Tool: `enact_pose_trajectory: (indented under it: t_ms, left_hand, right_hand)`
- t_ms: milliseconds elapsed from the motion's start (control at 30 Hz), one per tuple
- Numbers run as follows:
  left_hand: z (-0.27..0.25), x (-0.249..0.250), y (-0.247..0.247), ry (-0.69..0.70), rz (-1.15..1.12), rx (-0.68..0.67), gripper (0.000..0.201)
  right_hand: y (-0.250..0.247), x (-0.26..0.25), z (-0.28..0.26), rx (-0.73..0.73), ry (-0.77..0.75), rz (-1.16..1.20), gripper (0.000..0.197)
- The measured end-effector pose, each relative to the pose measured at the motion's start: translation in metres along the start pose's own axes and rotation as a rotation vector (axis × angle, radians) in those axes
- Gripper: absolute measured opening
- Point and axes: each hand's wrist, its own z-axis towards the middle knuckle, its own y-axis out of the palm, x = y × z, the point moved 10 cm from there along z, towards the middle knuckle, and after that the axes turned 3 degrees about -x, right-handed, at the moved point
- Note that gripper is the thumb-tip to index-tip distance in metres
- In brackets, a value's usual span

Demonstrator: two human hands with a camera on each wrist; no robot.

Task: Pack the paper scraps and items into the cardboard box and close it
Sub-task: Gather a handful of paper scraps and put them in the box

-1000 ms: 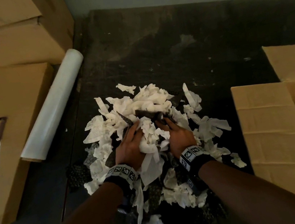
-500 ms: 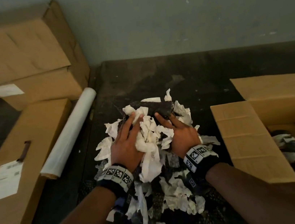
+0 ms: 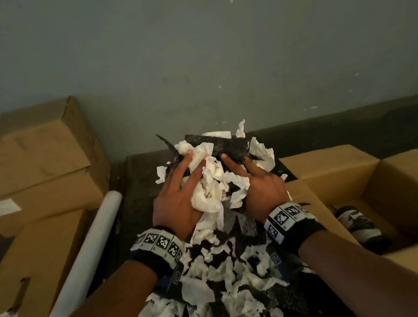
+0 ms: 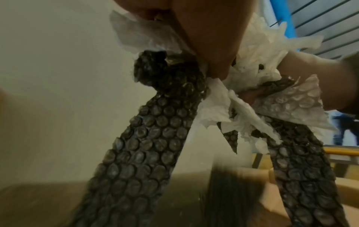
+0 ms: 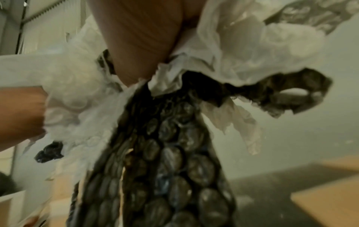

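Note:
A bundle of white paper scraps (image 3: 211, 182) mixed with dark bubble wrap (image 3: 225, 145) is held up in the air between both hands. My left hand (image 3: 178, 197) grips its left side and my right hand (image 3: 256, 181) its right side, fingers laid over the top, thumbs hidden. Strips of bubble wrap (image 4: 145, 138) hang down from the bundle below my left hand (image 4: 209, 38). More bubble wrap (image 5: 170, 153) and torn paper (image 5: 272, 46) hang below my right hand (image 5: 139, 38). The open cardboard box (image 3: 407, 184) stands to the right, with a wrapped item (image 3: 359, 223) lying inside.
More scraps (image 3: 221, 291) lie in a pile on the dark floor under my wrists. A white roll (image 3: 92, 250) lies to the left beside a flat closed carton (image 3: 26, 278). Stacked closed cartons (image 3: 27, 157) stand at the back left against a grey wall.
Both hands have lifted the gathered bundle up off the pile. The view has tilted up toward the wall and more of the open box on the right shows.

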Motion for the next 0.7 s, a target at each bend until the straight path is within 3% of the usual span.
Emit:
enact_pose_trajectory:
  t_ms: [167, 333, 567, 700]
  left_hand:
    - [0.047, 0.047, -0.008, 0.099, 0.018, 0.006, 0.082]
    - [0.09, 0.113, 0.015, 0.161, -0.009, -0.011, 0.084]
    - [0.144, 0.212, 0.099, 0.176, -0.067, -0.062, 0.088]
    - [0.172, 0.263, 0.164, 0.106, -0.072, -0.154, 0.089]
  right_hand:
    - [-0.063, 0.036, -0.007, 0.102, 0.037, -0.072, 0.086]
    - [-0.11, 0.101, -0.029, 0.128, 0.099, -0.19, 0.088]
    - [-0.137, 0.229, -0.065, 0.062, 0.194, -0.265, 0.089]
    - [-0.127, 0.312, -0.072, -0.054, 0.223, -0.31, 0.097]
